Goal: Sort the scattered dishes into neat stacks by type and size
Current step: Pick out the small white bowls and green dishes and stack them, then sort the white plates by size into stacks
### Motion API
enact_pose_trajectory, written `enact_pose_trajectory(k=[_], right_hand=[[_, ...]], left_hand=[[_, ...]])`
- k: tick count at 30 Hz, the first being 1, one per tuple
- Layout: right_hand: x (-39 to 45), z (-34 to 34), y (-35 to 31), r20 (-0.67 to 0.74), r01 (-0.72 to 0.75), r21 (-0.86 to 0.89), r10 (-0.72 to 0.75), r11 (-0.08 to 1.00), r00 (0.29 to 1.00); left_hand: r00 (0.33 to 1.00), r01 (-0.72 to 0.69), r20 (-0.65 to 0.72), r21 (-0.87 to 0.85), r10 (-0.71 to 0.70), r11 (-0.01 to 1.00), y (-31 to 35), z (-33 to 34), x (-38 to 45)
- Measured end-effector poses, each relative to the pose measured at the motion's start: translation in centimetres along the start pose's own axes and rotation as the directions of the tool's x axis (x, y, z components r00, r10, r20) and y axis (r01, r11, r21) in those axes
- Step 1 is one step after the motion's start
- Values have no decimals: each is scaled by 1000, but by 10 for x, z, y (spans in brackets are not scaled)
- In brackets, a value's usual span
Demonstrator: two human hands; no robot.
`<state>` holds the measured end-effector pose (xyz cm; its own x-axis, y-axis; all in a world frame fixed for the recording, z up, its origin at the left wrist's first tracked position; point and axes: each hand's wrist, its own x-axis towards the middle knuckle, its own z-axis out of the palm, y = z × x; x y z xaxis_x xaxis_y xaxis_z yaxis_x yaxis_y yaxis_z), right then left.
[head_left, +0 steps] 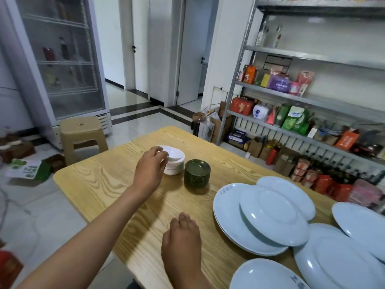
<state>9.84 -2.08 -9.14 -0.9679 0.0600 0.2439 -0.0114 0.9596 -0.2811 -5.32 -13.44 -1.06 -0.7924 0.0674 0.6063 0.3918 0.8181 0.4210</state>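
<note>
A person's left hand [151, 165] pinches the near rim of the top small white ceramic bowl [174, 156] on its stack at the far side of the pale wood-grain table [100, 180], just beside the stacked dark green saucers [197, 173]. The right hand [182, 240], fingers relaxed and holding nothing, is nearer the scattered pale blue plates [270, 215] lying to its right.

Back room of a small eatery or shop, doubling as storage. Evidence: metal rack shelving [308, 57] along the right wall, stocked with packaged foods, boxes and bottles; glass-door display fridge [62, 59] at far left holding a few bottles. Also: wooden table [108, 184] bearing stacked dishes, plastic stool [82, 136] beyond its far left corner, tiled floor [137, 122], white interior doors [190, 49].
</note>
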Motion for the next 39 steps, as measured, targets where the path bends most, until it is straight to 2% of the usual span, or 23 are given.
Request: enact_pose_trajectory(k=[5,10,13,17,20,24,26,29,35,39], right_hand=[[3,3,-5,-19,2,-56,-3,998,1000],[2,1,-3,-20,6,-76,-7,997,1000],[1,-4,-6,-9,0,-86,-1,996,1000],[-2,-11,-4,10,12,2,-12,1000,1000],[-4,-15,0,51,3,95,-8,996,999],[-19,-33,1,197,-126,301,68,945,978],[-39,-53,0,174,-211,448,147,869,974],[-75,-89,-1,128,-234,571,196,787,972],[-154,-149,12,60,-169,530,162,831,985],[-199,-162,38,-46,-211,524,274,825,961]], left_hand=[[997,23,77,-5,-23,1000,-10,24,2],[977,-1,215,45,-8,999,-10,26,0],[979,-5,205,36,-3,999,-2,15,-14],[984,-8,178,-117,29,993,21,-5,-53],[978,-57,189,-167,89,984,32,-20,-83],[967,-78,222,-214,126,974,41,-36,-114],[967,-55,228,-243,113,968,48,-45,-129],[968,-38,226,-293,108,955,60,-59,-150],[967,5,237,-402,99,915,91,-91,-192],[966,4,237,-418,104,909,108,-110,-225]])
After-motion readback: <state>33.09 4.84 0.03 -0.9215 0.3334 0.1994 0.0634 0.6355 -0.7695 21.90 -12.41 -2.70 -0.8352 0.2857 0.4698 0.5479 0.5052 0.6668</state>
